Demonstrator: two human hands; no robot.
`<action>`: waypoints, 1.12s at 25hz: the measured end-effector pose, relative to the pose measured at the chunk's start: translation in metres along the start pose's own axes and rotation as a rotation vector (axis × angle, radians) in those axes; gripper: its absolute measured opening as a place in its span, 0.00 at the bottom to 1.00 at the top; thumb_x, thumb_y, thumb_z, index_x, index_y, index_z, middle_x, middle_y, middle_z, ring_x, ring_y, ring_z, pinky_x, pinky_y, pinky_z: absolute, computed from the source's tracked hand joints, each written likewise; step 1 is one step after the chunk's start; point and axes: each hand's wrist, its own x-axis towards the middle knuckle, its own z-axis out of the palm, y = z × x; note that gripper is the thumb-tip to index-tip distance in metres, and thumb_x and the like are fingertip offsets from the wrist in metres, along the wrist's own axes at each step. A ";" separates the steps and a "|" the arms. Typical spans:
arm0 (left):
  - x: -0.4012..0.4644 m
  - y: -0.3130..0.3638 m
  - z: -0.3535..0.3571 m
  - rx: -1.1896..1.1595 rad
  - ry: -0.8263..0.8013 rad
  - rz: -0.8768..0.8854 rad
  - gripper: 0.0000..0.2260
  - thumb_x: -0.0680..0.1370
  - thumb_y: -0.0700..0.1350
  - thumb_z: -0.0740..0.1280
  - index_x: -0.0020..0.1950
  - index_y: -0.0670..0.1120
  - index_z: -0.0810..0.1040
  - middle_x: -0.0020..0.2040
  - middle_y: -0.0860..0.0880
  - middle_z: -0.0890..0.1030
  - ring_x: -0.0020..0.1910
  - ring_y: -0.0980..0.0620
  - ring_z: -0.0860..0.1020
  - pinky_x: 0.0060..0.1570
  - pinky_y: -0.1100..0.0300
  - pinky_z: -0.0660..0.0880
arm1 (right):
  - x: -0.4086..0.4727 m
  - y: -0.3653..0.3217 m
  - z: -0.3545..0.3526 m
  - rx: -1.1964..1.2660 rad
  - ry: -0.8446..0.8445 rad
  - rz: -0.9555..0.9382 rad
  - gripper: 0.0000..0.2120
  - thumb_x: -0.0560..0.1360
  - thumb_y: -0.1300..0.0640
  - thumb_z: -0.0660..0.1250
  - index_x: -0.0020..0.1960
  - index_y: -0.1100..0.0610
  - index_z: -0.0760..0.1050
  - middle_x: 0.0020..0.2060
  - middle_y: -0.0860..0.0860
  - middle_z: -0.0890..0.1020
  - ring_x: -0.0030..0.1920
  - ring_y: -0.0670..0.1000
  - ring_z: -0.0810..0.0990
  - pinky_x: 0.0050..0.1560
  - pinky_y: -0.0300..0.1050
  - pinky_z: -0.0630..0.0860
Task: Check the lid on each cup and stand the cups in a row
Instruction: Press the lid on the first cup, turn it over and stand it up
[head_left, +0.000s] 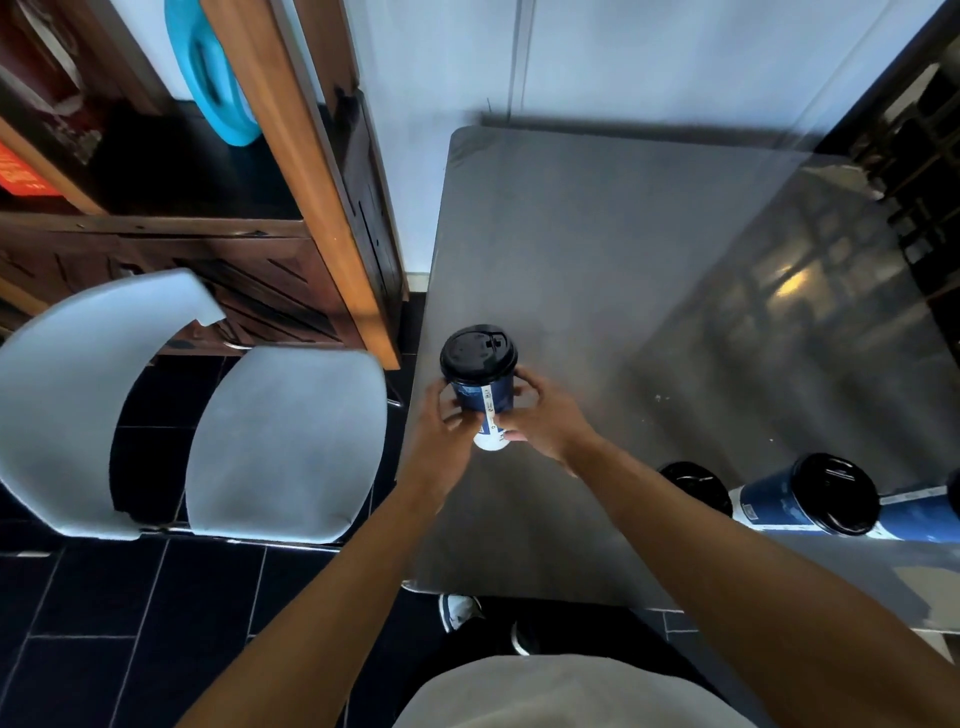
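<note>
Two hands, left hand (448, 426) and right hand (540, 415), grip one dark-blue paper cup (485, 397), black plastic lid (478, 353) on, above the grey counter (597, 260). Other lidded blue cups (810, 496) lie at its right edge, not yet stood in a row.

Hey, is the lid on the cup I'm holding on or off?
On. The black lid sits over the top of the blue cup, which both hands grip. Whether it's fully sealed, cannot tell.

The setting is a café or small eatery. The grip holds a lidded paper takeaway cup (485, 387) over a steel bench (597, 249); more lidded cups (810, 496) lie to the right of it. Left of the grip stand a white moulded chair (280, 441), a wooden shelving unit (291, 171) and dark floor tiles (130, 623).
</note>
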 end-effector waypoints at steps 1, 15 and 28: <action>0.012 0.003 0.003 0.004 -0.006 0.009 0.29 0.77 0.39 0.73 0.73 0.57 0.69 0.64 0.51 0.82 0.60 0.52 0.83 0.62 0.51 0.80 | 0.009 -0.004 -0.004 -0.053 0.018 -0.022 0.37 0.67 0.62 0.78 0.74 0.49 0.71 0.61 0.54 0.81 0.55 0.57 0.84 0.55 0.50 0.82; 0.182 0.067 0.020 0.009 0.030 0.040 0.30 0.72 0.27 0.74 0.69 0.48 0.69 0.63 0.44 0.80 0.63 0.47 0.81 0.61 0.53 0.80 | 0.177 -0.057 -0.029 -0.092 0.078 -0.174 0.32 0.67 0.61 0.80 0.66 0.55 0.69 0.57 0.51 0.80 0.54 0.48 0.82 0.52 0.36 0.79; 0.210 0.051 0.019 0.130 0.021 0.014 0.32 0.74 0.23 0.67 0.73 0.46 0.65 0.60 0.54 0.77 0.59 0.64 0.78 0.57 0.59 0.78 | 0.207 -0.053 -0.026 -0.113 0.092 -0.109 0.32 0.67 0.63 0.79 0.65 0.53 0.68 0.58 0.49 0.81 0.57 0.50 0.82 0.48 0.33 0.77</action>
